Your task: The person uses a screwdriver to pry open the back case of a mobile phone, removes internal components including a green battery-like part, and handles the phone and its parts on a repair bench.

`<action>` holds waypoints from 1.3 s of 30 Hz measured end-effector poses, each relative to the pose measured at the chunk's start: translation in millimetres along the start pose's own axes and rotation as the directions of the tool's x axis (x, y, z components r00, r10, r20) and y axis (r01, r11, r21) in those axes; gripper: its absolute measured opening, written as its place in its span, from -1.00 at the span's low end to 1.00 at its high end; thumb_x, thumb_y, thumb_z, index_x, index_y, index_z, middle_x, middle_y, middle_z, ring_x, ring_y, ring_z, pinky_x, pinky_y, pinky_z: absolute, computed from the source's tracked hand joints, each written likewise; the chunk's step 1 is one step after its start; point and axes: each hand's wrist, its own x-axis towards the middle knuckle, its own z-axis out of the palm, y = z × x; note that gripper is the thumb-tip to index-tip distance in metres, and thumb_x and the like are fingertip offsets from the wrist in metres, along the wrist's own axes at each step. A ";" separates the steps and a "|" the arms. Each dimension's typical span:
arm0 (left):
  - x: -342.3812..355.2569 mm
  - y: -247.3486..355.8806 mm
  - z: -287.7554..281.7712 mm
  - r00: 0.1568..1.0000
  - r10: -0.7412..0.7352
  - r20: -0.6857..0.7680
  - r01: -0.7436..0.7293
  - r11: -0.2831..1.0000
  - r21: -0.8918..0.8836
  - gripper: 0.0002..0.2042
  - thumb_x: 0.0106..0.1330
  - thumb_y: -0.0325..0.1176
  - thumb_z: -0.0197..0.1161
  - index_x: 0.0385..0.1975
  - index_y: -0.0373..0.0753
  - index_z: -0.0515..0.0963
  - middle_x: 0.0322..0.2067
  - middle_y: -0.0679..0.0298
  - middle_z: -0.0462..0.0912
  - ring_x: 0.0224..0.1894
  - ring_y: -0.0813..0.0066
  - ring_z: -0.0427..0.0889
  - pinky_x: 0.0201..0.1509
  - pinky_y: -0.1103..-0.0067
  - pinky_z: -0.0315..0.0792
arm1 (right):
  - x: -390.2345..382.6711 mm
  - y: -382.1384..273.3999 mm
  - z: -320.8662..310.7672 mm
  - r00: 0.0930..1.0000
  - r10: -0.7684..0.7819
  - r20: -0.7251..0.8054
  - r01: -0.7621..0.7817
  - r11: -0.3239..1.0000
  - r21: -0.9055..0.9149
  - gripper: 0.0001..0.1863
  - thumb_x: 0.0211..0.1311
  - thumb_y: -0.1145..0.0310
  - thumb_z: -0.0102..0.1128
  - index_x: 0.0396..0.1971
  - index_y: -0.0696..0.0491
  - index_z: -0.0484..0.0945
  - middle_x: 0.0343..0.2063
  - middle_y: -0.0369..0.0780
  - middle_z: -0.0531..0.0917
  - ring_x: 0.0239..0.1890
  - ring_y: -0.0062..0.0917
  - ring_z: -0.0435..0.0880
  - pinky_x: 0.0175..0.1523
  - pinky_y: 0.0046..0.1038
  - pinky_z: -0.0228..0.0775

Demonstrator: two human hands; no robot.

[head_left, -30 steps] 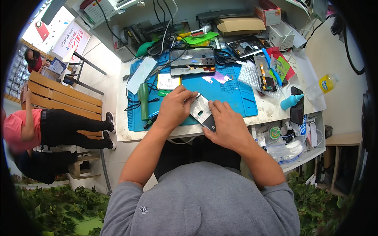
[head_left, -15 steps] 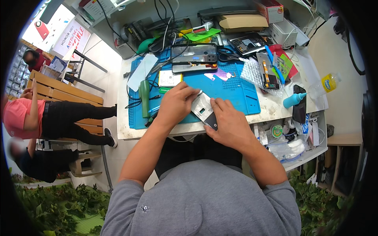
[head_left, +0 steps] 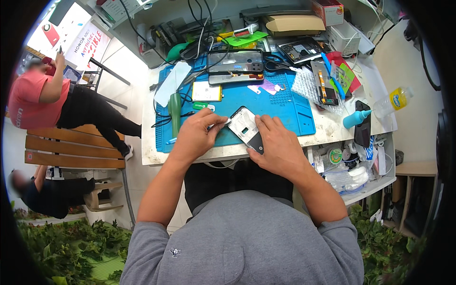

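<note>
My right hand (head_left: 279, 145) grips a phone frame (head_left: 246, 124) along its right edge, thumb near the lower corner. The frame lies tilted over the mat's front edge, its inside silvery-white with a black lower part and a small dark cutout. At its left edge, my left hand (head_left: 198, 135) is closed, thumb and forefinger pinching a small whitish piece (head_left: 227, 121) whose kind I cannot make out. Just beyond that hand are a small green-and-white piece (head_left: 203, 106) and a flat white-and-yellow phone battery (head_left: 207, 91). To its left stands a green-handled screwdriver (head_left: 175, 114).
Under the work lies a blue repair mat (head_left: 237, 102). Farther back sit an opened phone (head_left: 235, 66), scissors (head_left: 276, 65) and cables. At the right are a blue dropper bottle (head_left: 355, 119), a dark phone (head_left: 362, 130), a clear bottle (head_left: 394, 100) and an open drawer (head_left: 349, 183).
My left hand has drawn back left and down from the phone frame's upper end, baring its top edge. The right hand stays on the frame. A person in pink at left has moved.
</note>
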 end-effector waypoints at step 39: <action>58.6 -1.9 29.4 0.991 0.107 -0.085 -0.090 0.978 0.186 -0.86 0.42 -0.46 0.55 -0.08 -0.17 0.91 -0.21 0.16 0.81 -0.21 0.14 0.83 -0.12 0.35 0.66 | 0.1 3.2 -3.7 1.000 0.000 0.015 0.000 1.000 0.018 -0.14 0.35 0.09 0.55 0.46 0.38 0.48 0.31 -0.01 0.62 0.35 -0.12 0.62 0.26 -0.13 0.76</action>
